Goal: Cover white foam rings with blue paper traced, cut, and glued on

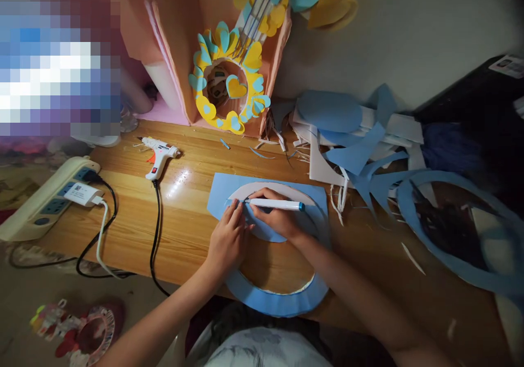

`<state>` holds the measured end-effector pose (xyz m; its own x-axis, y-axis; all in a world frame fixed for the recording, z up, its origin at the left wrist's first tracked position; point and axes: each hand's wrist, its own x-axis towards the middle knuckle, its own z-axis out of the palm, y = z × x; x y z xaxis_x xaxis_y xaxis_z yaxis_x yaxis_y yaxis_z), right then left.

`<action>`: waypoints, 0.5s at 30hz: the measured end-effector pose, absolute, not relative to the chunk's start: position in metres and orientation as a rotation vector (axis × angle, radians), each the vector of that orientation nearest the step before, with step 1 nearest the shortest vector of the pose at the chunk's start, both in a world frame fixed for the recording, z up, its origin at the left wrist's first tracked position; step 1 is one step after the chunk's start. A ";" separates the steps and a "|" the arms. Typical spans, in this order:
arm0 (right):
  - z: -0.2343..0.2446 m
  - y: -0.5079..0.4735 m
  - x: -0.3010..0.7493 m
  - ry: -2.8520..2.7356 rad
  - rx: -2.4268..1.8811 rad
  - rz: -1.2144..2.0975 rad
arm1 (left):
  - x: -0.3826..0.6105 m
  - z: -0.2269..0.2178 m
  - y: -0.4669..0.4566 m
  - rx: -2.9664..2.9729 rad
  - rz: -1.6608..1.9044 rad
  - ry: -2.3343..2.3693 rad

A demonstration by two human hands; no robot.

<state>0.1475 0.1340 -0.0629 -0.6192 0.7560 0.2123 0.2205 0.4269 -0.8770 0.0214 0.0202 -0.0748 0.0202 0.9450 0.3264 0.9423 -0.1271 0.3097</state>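
Blue ring point(278, 304), at 6 o'clock on the table point(188, 236), best kept from sliding; left hand point(229, 236) pressing near its 10 o'clock; right hand point(277, 215) wrapped round white marker point(276, 204), best drawn lightly; blue sheet point(219, 190) underlying its 12 o'clock.

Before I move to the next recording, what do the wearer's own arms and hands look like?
The left hand and right hand are ungloved, with no watch or bracelet in view. The left forearm and right forearm are slim and uncovered by sleeves. A pale garment with grey patterning shows at the bottom.
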 end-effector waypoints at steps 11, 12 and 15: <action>-0.065 0.134 0.148 -2.061 -0.825 1.178 | 0.022 -0.072 0.020 2.271 0.642 2.077; -0.065 0.134 0.148 -2.067 -0.824 1.184 | 0.022 -0.072 0.020 2.268 0.647 2.075; -0.061 0.133 0.148 -2.063 -0.842 1.184 | 0.022 -0.073 0.019 2.259 0.655 2.069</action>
<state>0.1479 0.1328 -0.0614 -0.6129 0.7671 0.1895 0.2233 0.3982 -0.8897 0.0219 0.0195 -0.0725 0.0403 0.9545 0.2954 0.9507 -0.1277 0.2826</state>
